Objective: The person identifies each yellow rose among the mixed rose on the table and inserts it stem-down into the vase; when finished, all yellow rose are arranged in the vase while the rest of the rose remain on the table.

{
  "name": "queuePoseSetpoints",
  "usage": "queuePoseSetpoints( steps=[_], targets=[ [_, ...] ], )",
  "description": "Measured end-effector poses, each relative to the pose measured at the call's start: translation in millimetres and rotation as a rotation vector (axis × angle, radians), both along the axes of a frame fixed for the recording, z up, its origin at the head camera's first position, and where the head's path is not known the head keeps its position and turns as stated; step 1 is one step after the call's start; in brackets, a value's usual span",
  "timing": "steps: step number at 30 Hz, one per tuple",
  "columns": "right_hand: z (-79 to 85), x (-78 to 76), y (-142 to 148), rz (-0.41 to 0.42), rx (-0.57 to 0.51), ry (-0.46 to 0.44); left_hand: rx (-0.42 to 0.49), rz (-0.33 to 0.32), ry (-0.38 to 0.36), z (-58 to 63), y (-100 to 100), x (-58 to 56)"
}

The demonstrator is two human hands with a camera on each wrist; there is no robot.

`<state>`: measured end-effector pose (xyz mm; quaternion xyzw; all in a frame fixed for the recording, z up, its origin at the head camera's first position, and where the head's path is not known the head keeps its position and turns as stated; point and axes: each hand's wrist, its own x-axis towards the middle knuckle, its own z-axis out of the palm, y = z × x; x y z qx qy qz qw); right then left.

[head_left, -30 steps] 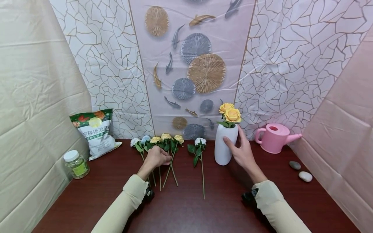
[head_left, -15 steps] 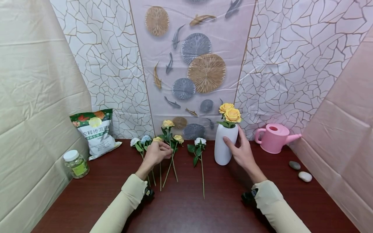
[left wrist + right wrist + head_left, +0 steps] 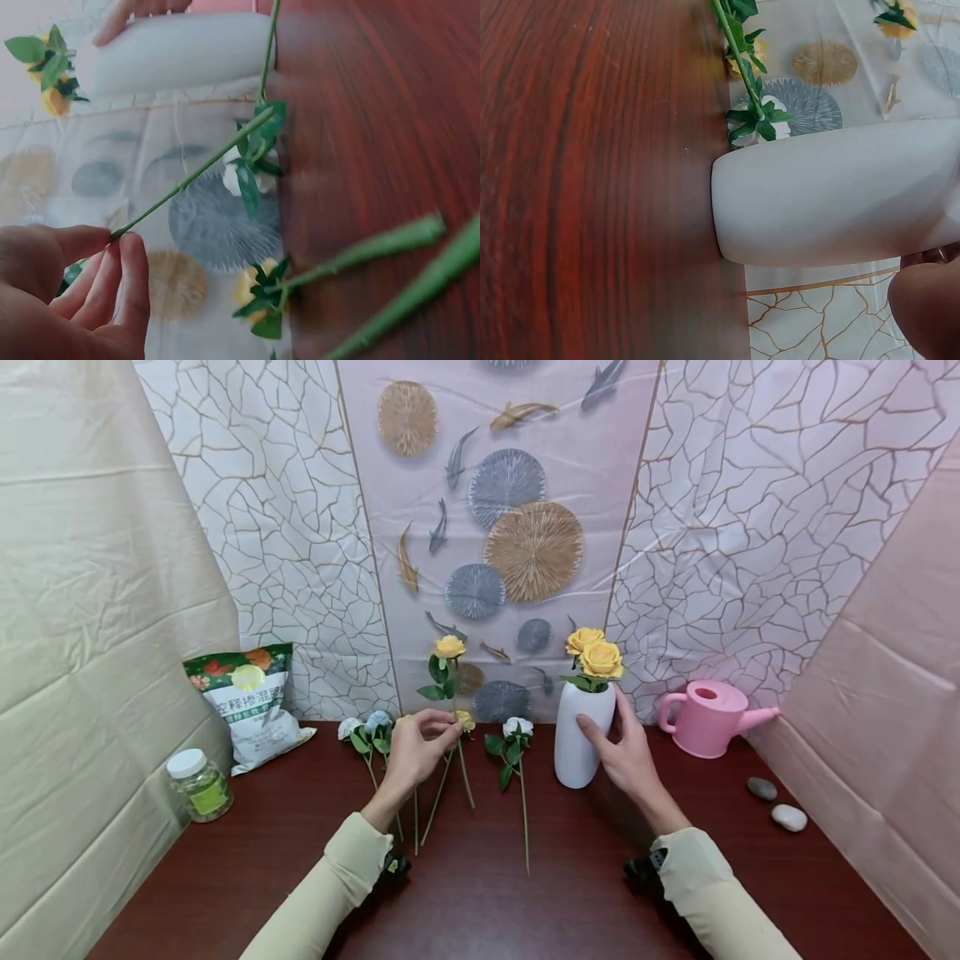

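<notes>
1. Step in hand: a single yellow rose (image 3: 450, 647), near the centre of the head view, is held raised over the table (image 3: 525, 918), bloom uppermost and slightly tilted. The stage is judged to be the picking out of one flower from the group.
2. Grasp: the stem (image 3: 191, 176) is pinched between the thumb and fingertips of the left hand (image 3: 418, 750). The white vase (image 3: 574, 743), standing upright right of centre, is gripped by the right hand (image 3: 624, 756), with the fingers and thumb curled about its upper right side.
3. Next move (inferred): a carry toward the right of the frame seems called for, the stem's lower end being brought above the vase's mouth while the vase is kept steady.
4. Flowers, eight counted: one held; two yellow blooms (image 3: 602, 658) in the vase; five lying at centre and left of centre, namely two white roses (image 3: 517, 726), one blue rose (image 3: 377, 722) and two yellow ones, one mostly hidden by the left hand.
5. Surroundings: one pink watering can (image 3: 708, 718) and two stones (image 3: 789, 817) are seen at right; one printed bag (image 3: 255, 710) and one lidded jar (image 3: 202, 787) at left.
</notes>
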<state>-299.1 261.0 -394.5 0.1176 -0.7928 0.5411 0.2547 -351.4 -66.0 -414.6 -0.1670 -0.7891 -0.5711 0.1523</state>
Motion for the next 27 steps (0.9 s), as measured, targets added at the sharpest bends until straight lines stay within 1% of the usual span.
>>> queuePoseSetpoints(
  steps=[3,5,8,10,14,16,19,22,24,26,27],
  targets=[
    [-1.7,-0.1,1.2,0.009,-0.017,0.003,0.046,-0.021,0.049,5.4,10.3,1.3],
    [-2.8,-0.4,1.6,0.015,-0.023,0.013,0.054,-0.011,0.08,11.3,18.2,1.9],
    [-4.3,-0.6,2.5,0.02,-0.029,0.014,0.066,0.014,0.122,23.4,32.3,0.6],
    [-4.2,0.1,2.0,0.019,-0.03,0.013,0.096,0.015,0.146,33.7,42.8,-1.1],
    [-4.1,0.1,1.7,0.026,-0.049,0.002,0.186,-0.018,0.184,56.4,63.9,-6.3],
    [-6.6,-3.2,2.8,0.036,-0.059,0.004,0.231,-0.03,0.199,67.8,73.2,-8.6],
    [-16.7,-13.9,6.9,0.038,-0.059,0.02,0.306,-0.05,0.214,85.2,85.1,-11.7],
    [-14.9,-13.6,6.3,0.029,-0.04,0.022,0.384,-0.051,0.224,109.0,94.4,-2.6],
    [-9.9,-9.7,4.4,0.024,-0.033,0.012,0.441,-0.036,0.232,122.8,100.8,3.7],
    [-2.5,-3.2,1.7,0.023,-0.028,-0.002,0.507,-0.028,0.252,134.0,107.2,9.5],
    [-2.4,-3.0,1.7,0.023,-0.028,-0.004,0.539,-0.026,0.264,136.3,110.6,9.0]
  ],
)
